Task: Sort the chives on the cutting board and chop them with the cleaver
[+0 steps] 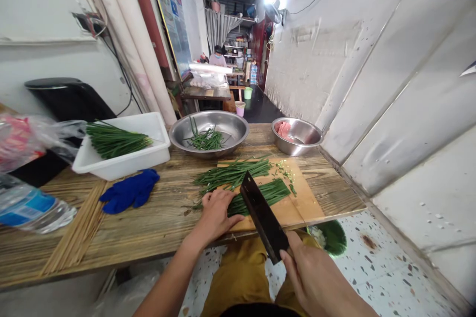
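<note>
My left hand presses down on a bundle of green chives lying on a wooden cutting board. My right hand grips the handle of a dark cleaver, its blade resting across the bundle just right of my left fingers. A second loose bunch of chives lies behind it on the board. Small cut pieces sit at the board's far right.
A steel bowl holds a few chives; a smaller steel bowl holds pink meat. A white tub of chives, a blue glove, bamboo skewers and a water bottle lie left. A green bin sits below the table.
</note>
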Tool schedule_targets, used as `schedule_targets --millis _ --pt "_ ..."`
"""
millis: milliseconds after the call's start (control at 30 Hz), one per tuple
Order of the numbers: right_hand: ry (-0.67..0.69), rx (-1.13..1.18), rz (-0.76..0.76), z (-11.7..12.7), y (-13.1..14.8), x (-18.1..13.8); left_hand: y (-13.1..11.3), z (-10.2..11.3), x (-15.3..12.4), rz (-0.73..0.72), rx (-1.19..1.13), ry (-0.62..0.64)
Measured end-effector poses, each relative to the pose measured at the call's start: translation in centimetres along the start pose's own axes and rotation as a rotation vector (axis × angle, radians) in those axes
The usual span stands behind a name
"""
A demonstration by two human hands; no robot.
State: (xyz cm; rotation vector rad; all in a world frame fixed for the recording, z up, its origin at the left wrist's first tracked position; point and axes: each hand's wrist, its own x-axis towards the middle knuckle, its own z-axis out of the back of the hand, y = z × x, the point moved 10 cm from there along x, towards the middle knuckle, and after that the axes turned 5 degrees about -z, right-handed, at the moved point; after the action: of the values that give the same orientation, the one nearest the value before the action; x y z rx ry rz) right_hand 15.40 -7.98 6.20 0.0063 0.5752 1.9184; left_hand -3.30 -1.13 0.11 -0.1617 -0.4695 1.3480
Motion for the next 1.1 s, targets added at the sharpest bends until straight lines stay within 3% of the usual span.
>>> schedule_targets --millis 200,533,733,833,1100 --pt "0.049 -0.037 -0.039 -0.3 0.6 0.5 -0.2 -0.1 0.4 -0.026 0.024 0.007" --pt "-0.105 -0.215 -0.019 -0.6 0.7 1.3 -0.8 0.3 0.6 -0.013 0.026 -0.027" --pt "0.095 -0.293 -0.128 -0.8 0.7 1.5 -0.2 -0.4 1.1 0.039 -0.025 0.045" --pt "0.155 -0.299 -0.15 -1.0 1.1 2.1 -0.3 -0.7 1.4 -0.014 -0.02 0.061" --pt "0.03 -0.452 0.036 -0.3 3.4 3.6 -0.4 -0.8 1.1 -0.065 0.022 0.02"
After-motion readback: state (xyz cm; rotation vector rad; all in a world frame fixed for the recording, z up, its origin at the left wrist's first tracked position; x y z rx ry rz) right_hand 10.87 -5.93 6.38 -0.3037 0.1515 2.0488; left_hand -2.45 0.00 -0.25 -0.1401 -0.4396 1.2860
